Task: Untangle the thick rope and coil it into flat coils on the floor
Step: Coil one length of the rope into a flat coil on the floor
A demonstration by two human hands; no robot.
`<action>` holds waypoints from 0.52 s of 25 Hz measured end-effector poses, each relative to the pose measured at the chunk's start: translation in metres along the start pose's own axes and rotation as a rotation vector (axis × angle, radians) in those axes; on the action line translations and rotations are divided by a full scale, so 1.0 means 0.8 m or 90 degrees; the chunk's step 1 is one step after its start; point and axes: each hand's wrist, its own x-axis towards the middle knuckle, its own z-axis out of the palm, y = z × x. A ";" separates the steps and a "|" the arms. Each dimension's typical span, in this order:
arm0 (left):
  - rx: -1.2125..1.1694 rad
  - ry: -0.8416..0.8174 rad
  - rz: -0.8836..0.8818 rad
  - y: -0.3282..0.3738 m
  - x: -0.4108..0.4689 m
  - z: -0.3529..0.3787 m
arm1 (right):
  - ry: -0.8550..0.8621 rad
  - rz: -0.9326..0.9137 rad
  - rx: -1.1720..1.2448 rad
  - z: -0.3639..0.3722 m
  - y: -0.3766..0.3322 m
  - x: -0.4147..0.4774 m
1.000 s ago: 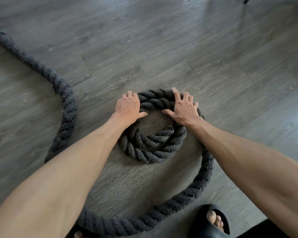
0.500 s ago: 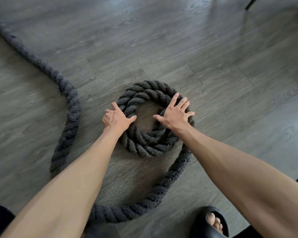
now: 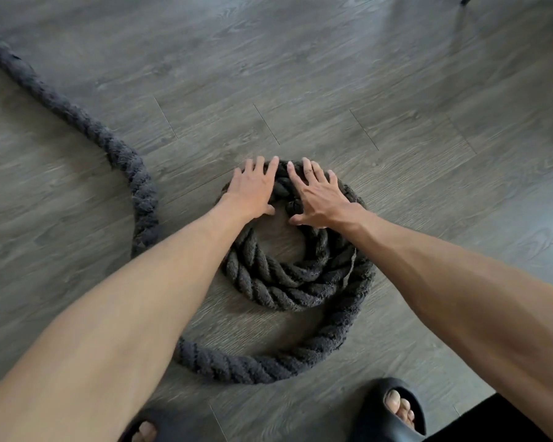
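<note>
Pressing flat on the far arc of the coil, both hands lie palm-down with fingers straight and spread; neither is curled round anything. The left hand (image 3: 253, 191) covers the upper-left section of the coil, with its fingertips at the outer edge. The right hand (image 3: 321, 199) sits just beside it on the upper-right section, thumb extended toward the open centre. The hands are near each other but apart, and a strip of rope shows between them.

The rope (image 3: 284, 282) is thick, dark grey, twisted and fuzzy. It lies on a grey wood-grain plank floor (image 3: 380, 74). On the near side of the coil, the turns lie side by side and touching, ringed round a bare patch of floor. From the right side of the coil, the rope swings out into a wider arc toward the person, with floor showing between arc and coil. It passes beneath the left forearm (image 3: 125, 314), reappears on the left, and runs away to the upper-left edge of the view.

A black open-toe sandal (image 3: 374, 400) stands at the bottom right. The toes of the other foot (image 3: 144, 430) show at the bottom edge.
</note>
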 end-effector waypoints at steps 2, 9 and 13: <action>0.046 0.066 -0.012 0.000 -0.009 0.017 | 0.028 0.008 0.010 0.005 -0.003 -0.003; 0.013 0.057 -0.134 -0.009 -0.024 0.019 | 0.127 0.327 0.137 0.031 -0.029 -0.047; -0.058 0.027 -0.260 -0.027 -0.039 0.025 | 0.064 0.371 0.216 0.013 -0.033 -0.042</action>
